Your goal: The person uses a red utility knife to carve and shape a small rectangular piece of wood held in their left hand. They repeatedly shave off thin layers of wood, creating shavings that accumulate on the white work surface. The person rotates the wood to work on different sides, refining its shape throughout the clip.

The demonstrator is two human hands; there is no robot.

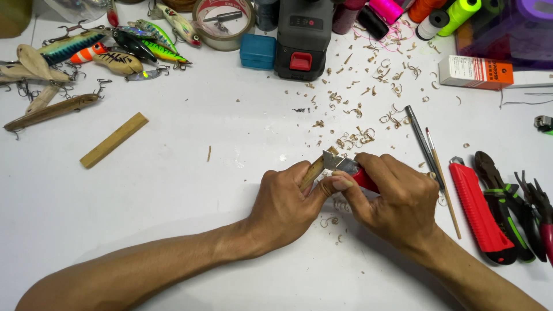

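- Fishing lures [109,49], painted green, orange and blue plus several bare wooden ones with hooks, lie scattered at the far left of the white table [173,190].
- Just below them, a flat wooden strip [114,140] lies at a slant, well apart from both hands.
- A tape roll [223,23] sits at the top edge, with a small blue box [257,51] and a dark battery pack [303,39] with a red button beside it.
- The left hand [285,201] is closed around a small wooden piece [314,171], fingers wrapped tight, the tip of the wood poking out up and to the right; its thumb presses against the back of the blade.
- Touching that tip is the blade of a red utility knife [348,168], held in the right hand [397,201] with fingers curled firmly round the handle.
- Wood shavings [368,98] are strewn above the hands and a few lie under them.
- Thread spools [426,14] in pink, orange and neon yellow stand at the top right.
- A grey pencil [420,138] and a thin brush [442,178] lie just right of the right hand.
- Next comes a second, larger red cutter [481,213], then pliers [518,201] near the right edge.
- A white and orange box [475,72] rests higher up on the right.
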